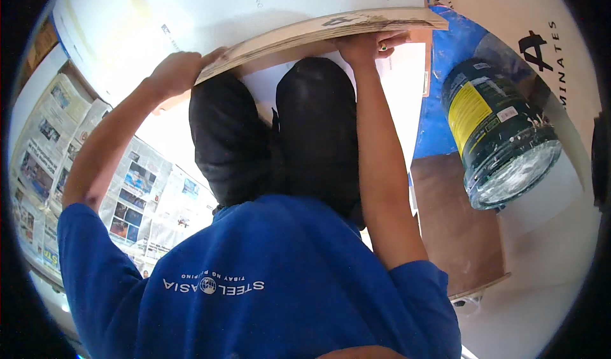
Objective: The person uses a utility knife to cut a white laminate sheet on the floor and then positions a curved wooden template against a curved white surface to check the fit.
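Observation:
A long wooden board (293, 37) with a layered edge runs across in front of my knees, its left end lower in view than its right. Gripping its left end is my left hand (180, 72), fingers bent over the edge and partly hidden. My right hand (364, 47) holds the same board toward its right end from the near side. A ring shows on that hand, and some fingers are hidden by the board. Both arms reach forward around my black-trousered knees (315, 104).
Beyond the board is a large white panel (184, 6). Newspaper sheets (137, 187) cover the left side. At right, a dark green bucket (490, 114) with a yellow label and white smears appears beside a blue sheet (439, 126). A brown board (458, 212) lies below it.

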A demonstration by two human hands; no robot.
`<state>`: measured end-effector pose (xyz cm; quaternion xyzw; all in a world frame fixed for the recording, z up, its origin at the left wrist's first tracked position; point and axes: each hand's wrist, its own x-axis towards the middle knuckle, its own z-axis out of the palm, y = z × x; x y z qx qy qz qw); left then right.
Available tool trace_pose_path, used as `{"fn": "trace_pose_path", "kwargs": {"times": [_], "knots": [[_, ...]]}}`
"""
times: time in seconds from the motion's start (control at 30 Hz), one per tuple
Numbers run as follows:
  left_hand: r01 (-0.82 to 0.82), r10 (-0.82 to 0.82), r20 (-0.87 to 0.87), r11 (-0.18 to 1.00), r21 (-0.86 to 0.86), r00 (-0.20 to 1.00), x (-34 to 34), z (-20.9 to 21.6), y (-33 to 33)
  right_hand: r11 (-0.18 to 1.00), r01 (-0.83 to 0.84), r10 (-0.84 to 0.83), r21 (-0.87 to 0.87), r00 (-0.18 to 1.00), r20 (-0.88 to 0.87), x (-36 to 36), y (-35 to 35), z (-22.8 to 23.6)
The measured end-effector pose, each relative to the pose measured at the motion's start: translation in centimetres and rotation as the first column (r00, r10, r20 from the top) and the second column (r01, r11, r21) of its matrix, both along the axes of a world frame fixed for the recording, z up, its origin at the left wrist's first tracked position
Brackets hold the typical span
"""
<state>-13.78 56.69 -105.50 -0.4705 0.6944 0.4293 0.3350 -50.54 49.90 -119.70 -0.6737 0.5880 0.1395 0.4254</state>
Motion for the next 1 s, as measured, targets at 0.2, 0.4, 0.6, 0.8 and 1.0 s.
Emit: {"fn": "trace_pose_path", "kwargs": {"times": [0.2, 0.4, 0.6, 0.8, 1.0], "knots": [[-0.103, 0.039, -0.269, 0.969, -0.226, 0.962, -11.6, 2.3, -10.3, 0.969, 0.186, -0.206, -0.163, 0.972, -0.111, -3.4, 4.1, -9.8], [-0.321, 0.040, -0.583, 0.865, -0.387, 0.811, -26.0, -7.1, -18.0, 0.946, 0.134, -0.148, -0.296, 0.989, -0.025, -0.1, 2.7, -3.1], [-0.333, -0.035, -0.672, 0.849, -0.411, 0.740, -28.2, -9.0, -18.6, 0.945, 0.182, -0.171, -0.272, 0.983, 0.064, -0.7, 2.9, -3.6], [-0.166, -0.097, -0.549, 0.897, -0.409, 0.830, -28.3, -7.1, -19.0, 0.974, 0.191, -0.185, -0.119, 0.981, 0.062, -1.0, 1.9, -2.3], [-0.290, 0.167, -0.562, 0.947, -0.136, 0.810, -28.3, -6.0, -19.5, 0.986, 0.102, -0.101, -0.133, 0.995, 0.017, -1.2, 2.2, -3.2]]}}
